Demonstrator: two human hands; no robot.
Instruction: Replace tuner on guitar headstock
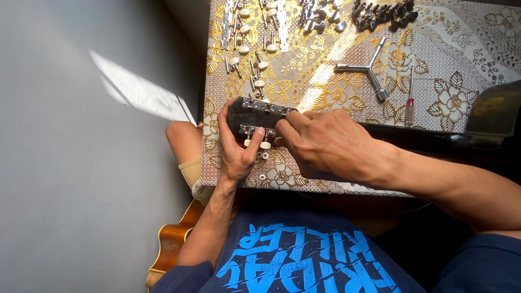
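A black guitar headstock (247,113) lies on the table's near edge, with metal tuner strips and cream pegs (265,145) along its sides. My left hand (234,151) wraps around the headstock's end, thumb on top and fingers by the lower pegs. My right hand (325,142) rests over the headstock's neck side, its fingertips pinching at the tuners near the cream pegs. What the fingertips hold is hidden.
The table wears a gold floral cloth (434,49). On it lie a three-armed metal wrench (364,68), a small red-handled screwdriver (410,106), and several loose tuner strips (255,38) and dark pegs (382,13) at the back. A guitar body (171,244) shows beneath the table.
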